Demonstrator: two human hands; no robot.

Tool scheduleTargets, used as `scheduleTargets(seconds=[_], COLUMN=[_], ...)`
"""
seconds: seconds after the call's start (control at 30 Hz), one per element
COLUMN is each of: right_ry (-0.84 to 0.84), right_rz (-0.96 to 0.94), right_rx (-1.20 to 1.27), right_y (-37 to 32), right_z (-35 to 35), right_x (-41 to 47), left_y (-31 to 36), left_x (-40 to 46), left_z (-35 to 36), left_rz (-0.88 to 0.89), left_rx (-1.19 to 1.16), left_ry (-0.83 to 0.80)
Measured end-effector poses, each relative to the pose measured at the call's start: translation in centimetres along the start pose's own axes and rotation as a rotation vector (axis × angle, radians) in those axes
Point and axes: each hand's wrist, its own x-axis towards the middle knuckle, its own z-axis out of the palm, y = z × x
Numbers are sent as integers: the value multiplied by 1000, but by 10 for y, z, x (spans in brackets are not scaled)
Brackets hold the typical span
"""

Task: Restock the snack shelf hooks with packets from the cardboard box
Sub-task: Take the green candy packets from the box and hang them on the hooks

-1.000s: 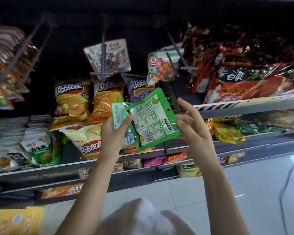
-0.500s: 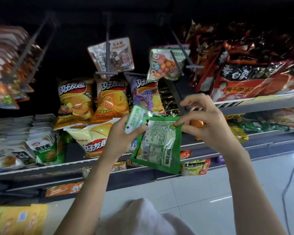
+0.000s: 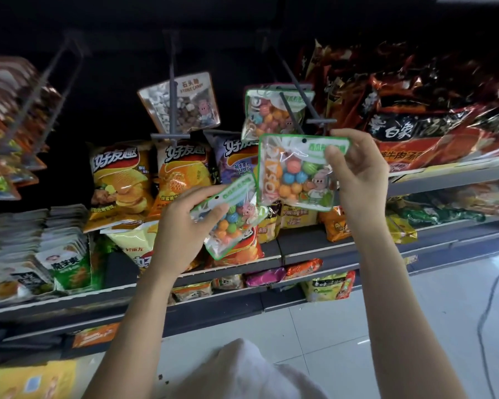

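Right of centre in the frame, the right hand [image 3: 357, 174] holds a clear, green-edged plastic packet of coloured candy balls [image 3: 297, 174] upright by its top right corner, thumb curled over the green header strip and fingers curled behind; the packet's printed front faces the camera and its small round hang hole shows near the top edge; just above it the end of a grey metal shelf hook [image 3: 314, 116] juts forward with its crossbar close to the hand's knuckles, and the packet is not on the hook; a matching candy-ball packet [image 3: 271, 113] already hangs on that hook in the upper centre. Left of centre, the left hand [image 3: 185, 223] grips a second green-edged packet of the same candy balls [image 3: 231, 220], tilted with its header pointing to the left, thumb pressed on the front near the header and fingers wrapped behind; the two held packets lie just beside each other, corners nearly touching, though I cannot tell whether they meet. In the upper centre another grey hook [image 3: 172, 110] carries a clear packet of brown and white stone-like sweets [image 3: 185, 105]; below it, yellow, orange and purple crisp bags [image 3: 118, 180] stand in a row on a grey metal shelf [image 3: 314, 249]; at the upper right, red and black noodle bags [image 3: 429, 116] crowd a higher shelf; a white glossy tiled floor [image 3: 429, 326] fills the lower right.
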Motion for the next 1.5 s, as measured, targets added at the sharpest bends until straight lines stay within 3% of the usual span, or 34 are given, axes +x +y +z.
scheduleTargets(seconds=[0.2,0.5,0.83,1.2,1.3,1.5], right_ry=[93,74,141,86,119,193], right_rz=[46,12,-26,-152,-225,-183], right_rx=[-36,-131,-36,-243,-347,-475], right_y=[10,18,17,19,19,40], right_z=[11,11,16,16,17,42], right_x=[15,20,13,11,10,42], left_y=[7,3,1,5,7,17], left_x=[2,-1,-3,-6,-8,-10], left_z=[-1,-10,-7,-5,-4,-2], left_rz=[-16,-105,-134,-104,-97,-95], left_rx=[-10,-94,-106,-56,-53,-103], left_ry=[93,195,158,116,117,136])
